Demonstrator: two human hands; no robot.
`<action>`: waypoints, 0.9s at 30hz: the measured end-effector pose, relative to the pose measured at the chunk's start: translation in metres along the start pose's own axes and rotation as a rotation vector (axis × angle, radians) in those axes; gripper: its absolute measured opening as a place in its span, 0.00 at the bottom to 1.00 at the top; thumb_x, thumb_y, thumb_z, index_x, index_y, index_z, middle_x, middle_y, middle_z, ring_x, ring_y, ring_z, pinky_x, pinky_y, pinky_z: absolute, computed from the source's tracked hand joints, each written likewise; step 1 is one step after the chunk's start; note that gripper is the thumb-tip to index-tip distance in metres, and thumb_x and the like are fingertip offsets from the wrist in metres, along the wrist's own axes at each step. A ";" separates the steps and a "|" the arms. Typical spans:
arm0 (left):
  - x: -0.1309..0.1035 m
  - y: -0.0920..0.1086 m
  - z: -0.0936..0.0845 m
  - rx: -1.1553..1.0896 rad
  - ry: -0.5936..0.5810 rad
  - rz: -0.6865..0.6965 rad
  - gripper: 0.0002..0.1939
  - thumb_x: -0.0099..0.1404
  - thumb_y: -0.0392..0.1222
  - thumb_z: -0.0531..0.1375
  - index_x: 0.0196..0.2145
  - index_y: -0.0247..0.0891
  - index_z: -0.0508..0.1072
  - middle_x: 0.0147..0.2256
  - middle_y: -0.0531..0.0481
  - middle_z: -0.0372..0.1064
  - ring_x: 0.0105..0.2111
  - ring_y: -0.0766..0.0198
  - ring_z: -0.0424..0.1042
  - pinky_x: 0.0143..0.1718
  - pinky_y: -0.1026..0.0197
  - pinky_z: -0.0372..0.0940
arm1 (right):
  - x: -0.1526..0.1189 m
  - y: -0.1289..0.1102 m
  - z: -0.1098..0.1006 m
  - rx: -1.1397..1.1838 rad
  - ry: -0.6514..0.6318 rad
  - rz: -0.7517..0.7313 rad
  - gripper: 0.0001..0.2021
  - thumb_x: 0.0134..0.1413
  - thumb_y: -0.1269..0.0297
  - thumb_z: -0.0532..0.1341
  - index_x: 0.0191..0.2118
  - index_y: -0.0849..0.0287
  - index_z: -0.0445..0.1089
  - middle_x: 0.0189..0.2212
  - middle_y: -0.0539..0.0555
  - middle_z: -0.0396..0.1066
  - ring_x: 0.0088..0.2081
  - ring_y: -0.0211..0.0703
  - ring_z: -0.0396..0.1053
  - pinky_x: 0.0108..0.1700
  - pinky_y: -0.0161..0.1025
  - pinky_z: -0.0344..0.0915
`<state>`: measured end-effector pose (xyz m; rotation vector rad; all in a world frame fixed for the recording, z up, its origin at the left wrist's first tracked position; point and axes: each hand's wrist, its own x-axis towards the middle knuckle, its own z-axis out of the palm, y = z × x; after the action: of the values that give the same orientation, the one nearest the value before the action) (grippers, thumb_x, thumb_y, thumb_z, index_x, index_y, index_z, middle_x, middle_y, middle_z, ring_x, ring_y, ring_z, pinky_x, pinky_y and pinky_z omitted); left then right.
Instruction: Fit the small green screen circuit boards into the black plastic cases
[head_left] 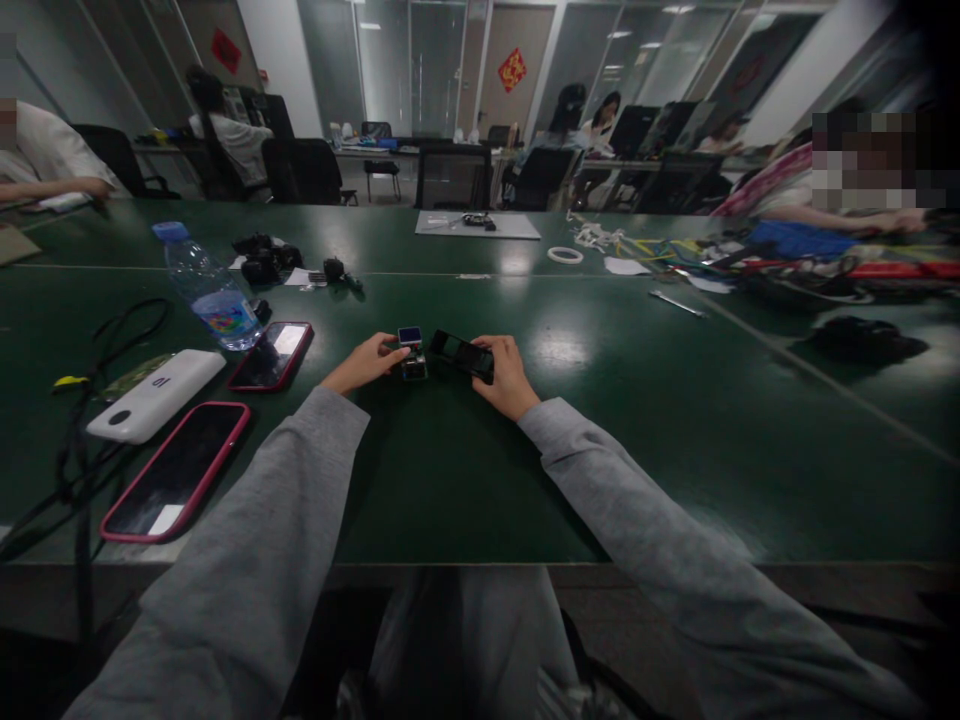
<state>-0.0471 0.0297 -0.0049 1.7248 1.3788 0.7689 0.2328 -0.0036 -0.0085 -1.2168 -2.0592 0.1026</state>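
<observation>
My left hand is closed on a small device with a little screen at its top and a dark, shiny lower part; its exact kind is too small to tell. In my right hand is a black rectangular device, tilted, with a dark glossy face turned toward me. Its near right end sits between my thumb and fingers. The two devices are close together, with a narrow gap between them, over the green table.
Left of me are two red-cased phones, a white power bank, black cables and a water bottle. Farther off stand a white tape roll, a wrench, a grey board and tangled cables. Other people sit around.
</observation>
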 end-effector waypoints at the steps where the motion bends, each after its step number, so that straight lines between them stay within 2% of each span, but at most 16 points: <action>1: 0.000 0.000 0.000 -0.001 0.000 0.002 0.32 0.59 0.56 0.58 0.55 0.34 0.60 0.45 0.36 0.68 0.39 0.59 0.72 0.35 0.59 0.67 | 0.000 0.000 0.000 0.013 -0.002 -0.006 0.26 0.40 0.72 0.60 0.50 0.56 0.59 0.47 0.59 0.57 0.48 0.53 0.59 0.47 0.50 0.63; 15: -0.001 0.005 0.002 -0.010 0.013 -0.033 0.30 0.60 0.52 0.59 0.55 0.32 0.60 0.45 0.36 0.68 0.35 0.62 0.72 0.32 0.61 0.67 | 0.000 0.011 0.005 -0.019 0.024 0.019 0.25 0.46 0.61 0.63 0.51 0.60 0.59 0.46 0.61 0.63 0.47 0.56 0.61 0.48 0.54 0.62; 21: 0.001 0.004 0.001 -0.023 0.012 -0.048 0.30 0.60 0.53 0.59 0.55 0.32 0.61 0.45 0.36 0.68 0.36 0.61 0.71 0.32 0.60 0.67 | 0.001 0.017 0.008 0.068 0.033 0.050 0.25 0.48 0.59 0.62 0.52 0.60 0.60 0.45 0.61 0.65 0.47 0.55 0.63 0.49 0.53 0.64; 24: 0.002 0.004 0.001 -0.035 0.009 -0.060 0.31 0.60 0.53 0.59 0.55 0.32 0.60 0.44 0.36 0.68 0.34 0.62 0.72 0.32 0.59 0.67 | -0.006 0.047 -0.014 0.048 0.127 0.106 0.26 0.49 0.54 0.60 0.52 0.60 0.60 0.45 0.62 0.65 0.47 0.54 0.64 0.49 0.55 0.64; 27: 0.002 0.003 0.000 -0.042 0.008 -0.055 0.31 0.60 0.52 0.60 0.55 0.32 0.60 0.44 0.36 0.69 0.33 0.62 0.71 0.31 0.60 0.67 | -0.032 0.107 -0.069 -0.063 0.304 0.236 0.31 0.47 0.44 0.59 0.51 0.62 0.61 0.45 0.65 0.65 0.48 0.58 0.65 0.49 0.59 0.63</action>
<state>-0.0447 0.0312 -0.0024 1.6459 1.4002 0.7695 0.3631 0.0101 -0.0194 -1.4169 -1.6647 -0.0358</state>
